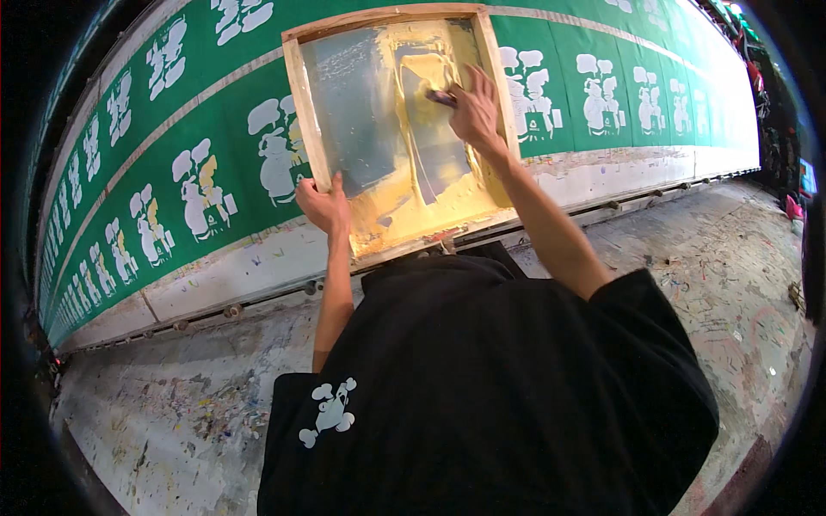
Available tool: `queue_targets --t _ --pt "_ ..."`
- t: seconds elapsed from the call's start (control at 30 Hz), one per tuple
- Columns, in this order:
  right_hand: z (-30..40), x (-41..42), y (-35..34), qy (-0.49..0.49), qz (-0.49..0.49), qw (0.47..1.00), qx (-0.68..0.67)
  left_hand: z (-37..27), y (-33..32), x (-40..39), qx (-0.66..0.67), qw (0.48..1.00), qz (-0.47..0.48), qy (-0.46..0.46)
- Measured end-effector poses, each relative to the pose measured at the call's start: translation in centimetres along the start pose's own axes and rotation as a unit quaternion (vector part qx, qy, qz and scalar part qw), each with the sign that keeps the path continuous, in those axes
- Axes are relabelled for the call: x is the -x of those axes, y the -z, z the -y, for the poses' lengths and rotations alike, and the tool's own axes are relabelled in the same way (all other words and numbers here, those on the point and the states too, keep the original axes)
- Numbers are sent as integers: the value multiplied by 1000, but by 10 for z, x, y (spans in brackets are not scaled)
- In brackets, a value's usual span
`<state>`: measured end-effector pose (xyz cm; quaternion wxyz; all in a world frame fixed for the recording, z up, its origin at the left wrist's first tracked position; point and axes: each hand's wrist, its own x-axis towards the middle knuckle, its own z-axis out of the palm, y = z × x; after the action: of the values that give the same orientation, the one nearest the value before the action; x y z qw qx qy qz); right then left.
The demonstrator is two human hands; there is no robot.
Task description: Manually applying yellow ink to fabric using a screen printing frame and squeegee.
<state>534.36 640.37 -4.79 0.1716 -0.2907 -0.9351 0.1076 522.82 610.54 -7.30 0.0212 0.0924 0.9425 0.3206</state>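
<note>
A wooden-framed printing screen (301, 106) lies before me over green fabric. Thick yellow ink (387, 213) coats the lower part and right half of its mesh, while the left part (352, 109) looks mostly grey. With thumb on top, my left hand (326, 203) grips the frame's left side near its lower corner. My right hand (476, 106) is over the right half of the mesh, holding a small dark-handled squeegee (441, 97). Its blade is hard to make out against the ink.
Green fabric panels (235, 168) with white printed figures run along a long table (258, 261) on both sides; several figures at left also carry yellow. Along the table's near edge runs a metal rail (232, 311) with knobs. The concrete floor (193, 413) is paint-spattered.
</note>
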Motion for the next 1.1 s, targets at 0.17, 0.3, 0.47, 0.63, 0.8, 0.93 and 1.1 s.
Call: queue_targets --t 0.17,0.3,0.47,0.63,0.8,0.93,1.1 --pt "-140 147 -1 -458 127 826 -304 -16 -19 -5 15 999 17 -28" --pt "-118 134 25 -470 85 785 -394 7 -46 13 -35 998 -41 -23" --pt "-243 92 73 -429 96 868 -231 -62 -140 47 9 996 -69 -63" --pt "-361 116 111 -429 105 856 -268 -168 -192 117 61 994 -71 -55" --pt "-362 176 113 -395 136 885 -207 -164 -187 136 22 997 -47 -65" --pt "-369 191 109 -382 104 890 -225 -163 -190 137 6 996 -20 -88" --pt "-339 186 115 -230 86 966 -79 -167 -192 144 -55 993 -47 -95"
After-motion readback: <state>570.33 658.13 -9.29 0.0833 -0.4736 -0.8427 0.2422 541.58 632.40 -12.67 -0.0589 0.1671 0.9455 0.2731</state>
